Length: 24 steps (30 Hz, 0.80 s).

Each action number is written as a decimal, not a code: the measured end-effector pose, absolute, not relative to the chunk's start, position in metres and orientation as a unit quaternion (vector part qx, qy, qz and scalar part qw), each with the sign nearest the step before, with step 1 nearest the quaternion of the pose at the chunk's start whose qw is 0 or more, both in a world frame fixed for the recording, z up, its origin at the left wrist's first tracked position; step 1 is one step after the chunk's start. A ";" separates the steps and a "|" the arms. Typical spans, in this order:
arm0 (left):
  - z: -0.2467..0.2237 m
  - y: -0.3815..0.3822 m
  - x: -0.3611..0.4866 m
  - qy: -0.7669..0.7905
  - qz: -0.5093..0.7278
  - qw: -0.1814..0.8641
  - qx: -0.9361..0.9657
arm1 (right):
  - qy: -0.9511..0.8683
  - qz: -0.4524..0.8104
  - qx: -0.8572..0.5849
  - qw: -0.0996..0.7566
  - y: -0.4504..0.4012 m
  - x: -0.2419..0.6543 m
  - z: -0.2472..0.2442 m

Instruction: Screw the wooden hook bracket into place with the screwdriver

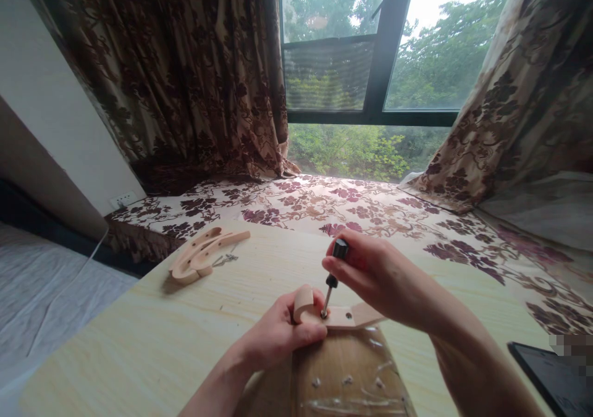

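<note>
A curved wooden hook lies across the end of a brown wooden board wrapped in clear plastic. My left hand is closed around the hook's curled end. In my right hand is a screwdriver with a black handle, gripped between thumb and fingers. Its metal shaft slants down, and the tip meets a hole or screw in the hook, close to my left fingers. A second dark hole or screw shows farther right on the hook, whose right end passes behind my right wrist.
Several more wooden hooks are grouped on the table at the left, with a small pile of screws beside them. A dark-screened device lies at the right edge. Beyond the table is a window ledge with floral cloth.
</note>
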<state>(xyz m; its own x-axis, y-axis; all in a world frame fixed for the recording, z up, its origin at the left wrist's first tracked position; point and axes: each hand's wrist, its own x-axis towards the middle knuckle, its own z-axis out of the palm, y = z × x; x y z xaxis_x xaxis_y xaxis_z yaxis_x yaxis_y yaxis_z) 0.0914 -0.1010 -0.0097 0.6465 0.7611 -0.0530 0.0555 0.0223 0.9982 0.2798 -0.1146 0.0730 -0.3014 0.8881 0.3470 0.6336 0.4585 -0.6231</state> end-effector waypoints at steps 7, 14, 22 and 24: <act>-0.010 -0.101 0.092 0.316 0.269 0.652 0.634 | -0.811 0.221 -0.450 0.302 -0.126 0.284 0.078; -0.012 -0.099 0.092 0.308 0.275 0.653 0.634 | -0.782 0.203 -0.489 0.327 -0.113 0.281 0.069; -0.008 -0.101 0.093 0.305 0.269 0.661 0.631 | -0.808 0.218 -0.454 0.305 -0.125 0.279 0.079; -0.008 -0.101 0.093 0.306 0.268 0.661 0.630 | -0.809 0.213 -0.455 0.305 -0.126 0.278 0.079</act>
<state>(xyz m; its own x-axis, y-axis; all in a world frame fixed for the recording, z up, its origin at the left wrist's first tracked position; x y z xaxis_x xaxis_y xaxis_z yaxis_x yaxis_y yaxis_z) 0.0925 -0.1010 -0.0076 0.6692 0.7400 -0.0678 0.0320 0.0624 0.9975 0.2776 -0.1257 0.0794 -0.3998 0.8663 0.2996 0.6060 0.4950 -0.6227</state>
